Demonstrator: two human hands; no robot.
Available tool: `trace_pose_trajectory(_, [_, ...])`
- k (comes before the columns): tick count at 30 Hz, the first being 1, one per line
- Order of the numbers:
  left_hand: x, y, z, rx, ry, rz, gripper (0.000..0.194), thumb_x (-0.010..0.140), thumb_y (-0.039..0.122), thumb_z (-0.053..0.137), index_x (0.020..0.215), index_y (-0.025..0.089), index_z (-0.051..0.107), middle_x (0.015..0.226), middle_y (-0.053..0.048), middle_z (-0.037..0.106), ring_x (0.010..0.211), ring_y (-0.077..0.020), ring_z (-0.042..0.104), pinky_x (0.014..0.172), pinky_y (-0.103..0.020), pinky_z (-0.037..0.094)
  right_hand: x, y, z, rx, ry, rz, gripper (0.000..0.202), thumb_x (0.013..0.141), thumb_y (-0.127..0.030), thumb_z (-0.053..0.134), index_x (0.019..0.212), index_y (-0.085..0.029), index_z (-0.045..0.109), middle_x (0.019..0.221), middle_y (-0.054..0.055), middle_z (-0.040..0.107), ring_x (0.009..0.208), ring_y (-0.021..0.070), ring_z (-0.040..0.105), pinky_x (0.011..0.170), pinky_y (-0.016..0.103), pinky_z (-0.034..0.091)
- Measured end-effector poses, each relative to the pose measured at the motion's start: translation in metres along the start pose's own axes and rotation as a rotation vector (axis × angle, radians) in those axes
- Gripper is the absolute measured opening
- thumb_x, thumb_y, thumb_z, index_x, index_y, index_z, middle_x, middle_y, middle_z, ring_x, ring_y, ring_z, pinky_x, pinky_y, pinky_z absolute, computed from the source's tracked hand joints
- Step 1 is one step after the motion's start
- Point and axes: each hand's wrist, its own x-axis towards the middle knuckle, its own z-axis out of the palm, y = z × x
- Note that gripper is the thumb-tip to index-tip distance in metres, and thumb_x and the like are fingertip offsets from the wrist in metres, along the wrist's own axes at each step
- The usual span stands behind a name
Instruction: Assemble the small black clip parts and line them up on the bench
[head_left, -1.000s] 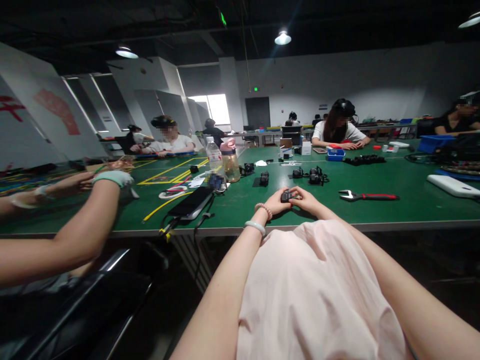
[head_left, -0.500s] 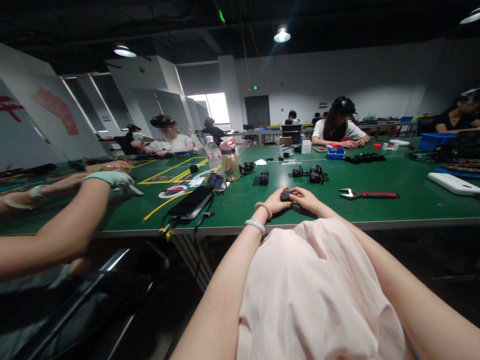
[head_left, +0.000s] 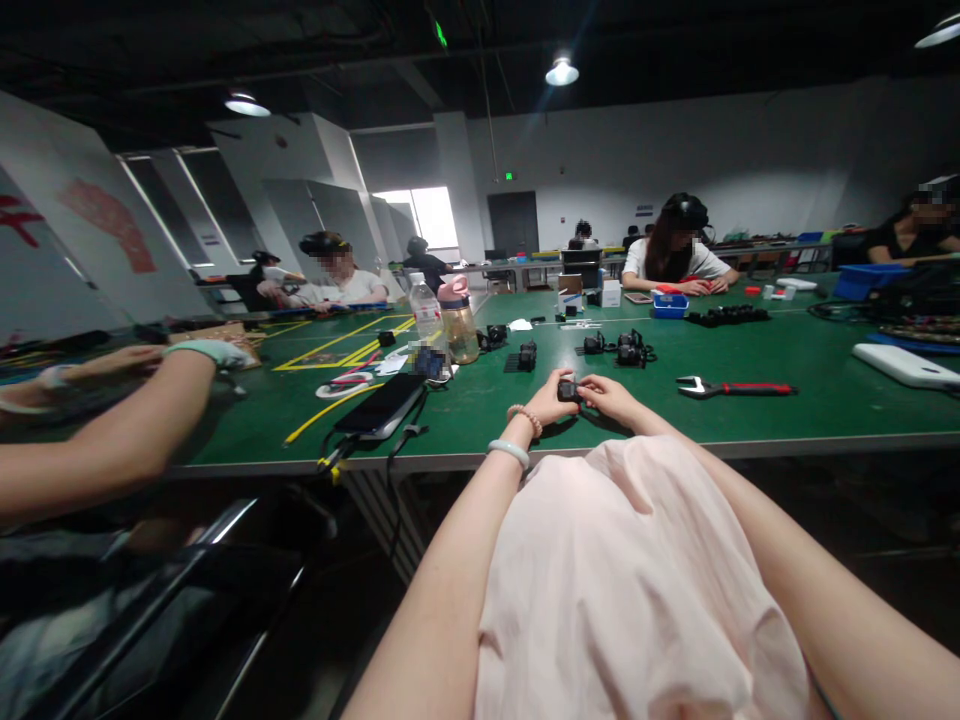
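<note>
A small black block-shaped part (head_left: 568, 391) is held just above the near side of the green table (head_left: 480, 425). My left hand (head_left: 550, 400) is closed around its left side. From the right, the fingers of my right hand (head_left: 606, 396) pinch at its edge; the fingertips partly hide that side. Beyond my hands lie similar black parts: one (head_left: 527, 355) with dark pins or strips beside it, another (head_left: 594, 343), and a bigger cluster (head_left: 634, 348).
An adjustable wrench (head_left: 739, 388) with red-black handles lies right of my hands. To the left are a phone (head_left: 382, 405), a yellow cable (head_left: 322, 412), a pink-lidded bottle (head_left: 459, 320) and a clear bottle (head_left: 426, 310). A co-worker's gloved hand (head_left: 217, 355) is at far left.
The black part has tilted slightly between my fingers, showing more of its face. The co-worker's gloved hand at left has moved back leftward.
</note>
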Motion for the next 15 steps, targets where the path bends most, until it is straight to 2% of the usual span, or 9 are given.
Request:
trace_pose_trajectory(6, [0.0035,-0.0055,0.0028,0.133,0.013,0.125,0.063,0.059,0.025,0.057,0.118,0.017,0.037,0.119,-0.007,0.042,0.110,-0.0211,0.039,0.095,-0.032,0.029,0.0000,-0.0012,0.0010,0.027,-0.006,0.001,0.028,0.068,-0.038,0.050,0.086,-0.016,0.054,0.070,0.001,0.055,0.055,0.0081,0.049,0.054,0.022,0.042])
trace_pose_trajectory(11, [0.0034,-0.0060,0.0040,0.173,0.000,0.109,0.062,0.062,0.025,0.054,0.120,0.016,0.035,0.122,-0.009,0.039,0.112,-0.0209,0.037,0.096,-0.032,0.028,-0.0004,-0.0018,0.0018,0.038,-0.019,0.006,0.028,0.068,-0.038,0.050,0.086,-0.016,0.052,0.070,0.001,0.054,0.056,0.0085,0.049,0.054,0.022,0.041])
trace_pose_trajectory(15, [0.0033,-0.0038,0.0041,0.175,0.008,0.089,0.063,0.061,0.023,0.055,0.120,0.015,0.035,0.121,-0.010,0.039,0.112,-0.0215,0.037,0.095,-0.033,0.028,-0.0027,-0.0040,0.0004,0.032,-0.006,-0.063,0.031,0.064,-0.032,0.054,0.091,-0.018,0.049,0.073,-0.001,0.052,0.060,0.0091,0.049,0.057,0.023,0.041])
